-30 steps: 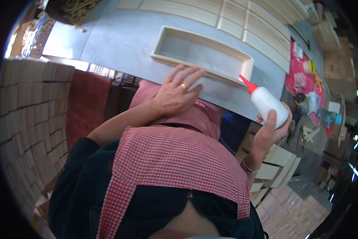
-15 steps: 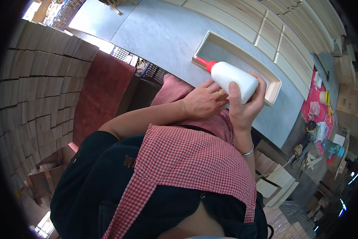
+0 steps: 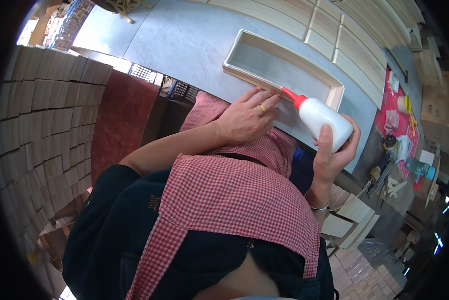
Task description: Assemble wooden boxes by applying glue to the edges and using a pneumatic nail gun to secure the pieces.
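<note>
Aiming the nozzle [image 3: 294,96] low is advised; bottle [image 3: 325,119]'s held by right hand [image 3: 333,161], left hand [image 3: 247,118] loosely spread near wooden frame [image 3: 250,77].

Red/wht chk apron [image 3: 244,195], dk top [image 3: 109,220] (gold ring [image 3: 263,108]).

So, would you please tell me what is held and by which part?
The right hand holds the white squeeze bottle by its body, near the base.
</note>
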{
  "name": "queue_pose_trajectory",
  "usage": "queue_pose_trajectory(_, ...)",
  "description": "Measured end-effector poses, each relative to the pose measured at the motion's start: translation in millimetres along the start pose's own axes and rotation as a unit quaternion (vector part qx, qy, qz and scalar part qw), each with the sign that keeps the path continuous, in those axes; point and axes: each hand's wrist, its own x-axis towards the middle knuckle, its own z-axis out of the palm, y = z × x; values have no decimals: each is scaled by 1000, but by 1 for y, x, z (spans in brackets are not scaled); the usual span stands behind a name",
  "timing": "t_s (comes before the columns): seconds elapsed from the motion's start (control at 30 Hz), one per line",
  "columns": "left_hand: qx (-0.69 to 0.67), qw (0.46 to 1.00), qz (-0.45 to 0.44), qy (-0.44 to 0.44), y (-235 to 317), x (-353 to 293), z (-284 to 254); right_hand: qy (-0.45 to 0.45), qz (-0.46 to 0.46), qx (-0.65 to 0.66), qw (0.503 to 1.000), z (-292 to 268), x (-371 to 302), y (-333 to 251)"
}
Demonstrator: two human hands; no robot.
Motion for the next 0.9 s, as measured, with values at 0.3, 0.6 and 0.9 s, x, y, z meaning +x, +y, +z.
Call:
queue_pose_trajectory(0.3, 18, 999, -16, -43, 3, -1, -3, 84, 39, -50, 994, -55, -13, 15)
queue_pose_trajectory(0.6, 11, 998, -29, -56, 7, 2, -3, 134, 86, -49, 986, -86, -18, 25)
queue_pose_trajectory(0.9, 30, 996, -43, -78, 10, 7, -7, 258, 78, 21, 963, -95, -3, 74)
